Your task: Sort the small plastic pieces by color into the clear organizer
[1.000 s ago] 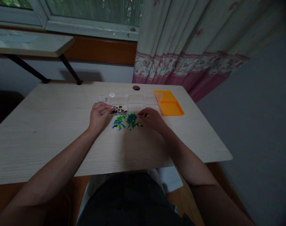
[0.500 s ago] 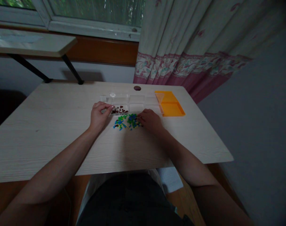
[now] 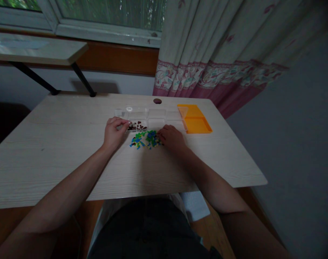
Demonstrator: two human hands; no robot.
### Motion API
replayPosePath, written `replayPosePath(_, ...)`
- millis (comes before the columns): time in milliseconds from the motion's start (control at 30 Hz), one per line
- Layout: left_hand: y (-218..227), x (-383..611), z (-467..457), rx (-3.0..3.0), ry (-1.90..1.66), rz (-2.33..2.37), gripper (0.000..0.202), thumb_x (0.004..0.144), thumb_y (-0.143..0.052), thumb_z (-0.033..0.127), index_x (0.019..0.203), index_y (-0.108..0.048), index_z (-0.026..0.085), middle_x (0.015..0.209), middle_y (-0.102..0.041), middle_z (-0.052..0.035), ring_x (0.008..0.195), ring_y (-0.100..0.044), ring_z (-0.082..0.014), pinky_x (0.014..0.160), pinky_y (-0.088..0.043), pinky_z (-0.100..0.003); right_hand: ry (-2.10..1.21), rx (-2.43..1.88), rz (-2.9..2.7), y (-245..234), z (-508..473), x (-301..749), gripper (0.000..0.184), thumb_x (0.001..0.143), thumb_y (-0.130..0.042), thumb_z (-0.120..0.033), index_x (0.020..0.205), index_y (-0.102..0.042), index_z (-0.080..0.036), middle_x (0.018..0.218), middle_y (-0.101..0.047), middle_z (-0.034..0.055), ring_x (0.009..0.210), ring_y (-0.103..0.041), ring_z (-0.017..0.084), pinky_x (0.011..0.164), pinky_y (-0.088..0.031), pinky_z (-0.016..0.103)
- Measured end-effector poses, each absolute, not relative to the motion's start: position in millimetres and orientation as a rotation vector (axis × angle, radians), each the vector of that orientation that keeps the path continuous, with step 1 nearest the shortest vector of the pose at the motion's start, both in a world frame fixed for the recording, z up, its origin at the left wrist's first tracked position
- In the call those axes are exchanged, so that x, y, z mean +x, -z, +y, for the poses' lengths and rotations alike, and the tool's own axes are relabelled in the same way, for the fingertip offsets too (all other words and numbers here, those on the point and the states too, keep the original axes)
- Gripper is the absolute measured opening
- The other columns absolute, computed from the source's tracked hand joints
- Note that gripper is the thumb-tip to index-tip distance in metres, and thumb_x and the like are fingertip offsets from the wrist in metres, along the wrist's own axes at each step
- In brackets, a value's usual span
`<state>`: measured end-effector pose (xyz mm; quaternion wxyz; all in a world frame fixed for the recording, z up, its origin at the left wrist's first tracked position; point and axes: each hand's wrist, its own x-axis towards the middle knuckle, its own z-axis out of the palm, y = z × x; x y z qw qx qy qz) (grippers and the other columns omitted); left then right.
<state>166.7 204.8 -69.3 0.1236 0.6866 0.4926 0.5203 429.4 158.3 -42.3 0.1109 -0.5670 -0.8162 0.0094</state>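
Observation:
My left hand (image 3: 115,132) is at the left front corner of a clear plastic compartment box (image 3: 156,123), thumb and fingertips pinched together. Whether they grip the rim or a small piece cannot be made out. Just beside those fingertips, small dark brown pieces (image 3: 138,126) lie in the front left compartment. In front of the box, a loose pile of small blue, green and yellow pieces (image 3: 139,139) is spread on the table. My right hand (image 3: 172,137) rests at the pile's right side, fingers curled down and touching it; anything between them is hidden.
A yellow-orange tray or lid (image 3: 197,122) lies at the box's right end, partly under it. Behind the box is a round brown spot or hole (image 3: 157,101) in the pale wooden table (image 3: 72,151). A raised shelf (image 3: 40,50) on black legs stands back left; a curtain (image 3: 196,72) hangs behind.
Fingers of my right hand have shifted very slightly at the edge of the pile. My left hand and the box keep their places.

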Motion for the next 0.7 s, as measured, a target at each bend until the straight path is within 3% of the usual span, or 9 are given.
replayPosePath(700,66.9,164.0,201.1,2.227,-1.338,1.597,0.026,0.092,-0.057,0.037,0.097,-0.076,0.021,0.088,-0.065,-0.0079,0.094,-0.053,-0.0258,0.091,-0.041,-0.044,-0.037,-1.718,-2.372,41.3,159.3,428.6,0.023,0.097,-0.050,-0.027,0.101,-0.072,-0.020,0.105,-0.067,0.0086,0.100,-0.058,0.021,0.082,-0.043,0.029)
